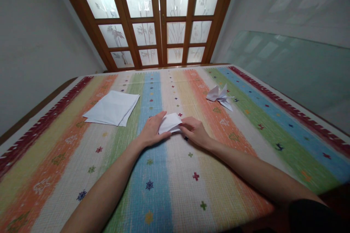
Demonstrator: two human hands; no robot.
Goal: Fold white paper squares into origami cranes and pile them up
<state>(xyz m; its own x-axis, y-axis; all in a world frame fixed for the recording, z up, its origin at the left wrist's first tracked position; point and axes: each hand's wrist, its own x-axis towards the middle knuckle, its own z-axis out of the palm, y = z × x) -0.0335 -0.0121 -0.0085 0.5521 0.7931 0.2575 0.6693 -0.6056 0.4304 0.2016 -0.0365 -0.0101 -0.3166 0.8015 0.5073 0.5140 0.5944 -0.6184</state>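
A small folded piece of white paper (170, 122) lies between my two hands at the middle of the table. My left hand (153, 130) grips its left side, thumb along the near edge and fingers behind. At its right corner, my right hand (194, 130) pinches the paper between thumb and fingers. Several layers show along the paper's right edge. The fingertips of my right hand are partly hidden by the fold.
To the left lies a stack of square white paper sheets (113, 107). A folded paper crane (220, 96) rests at the back right. A striped cloth (161, 189) covers the table. Wooden doors with glass panes (162, 18) stand behind, with walls on both sides.
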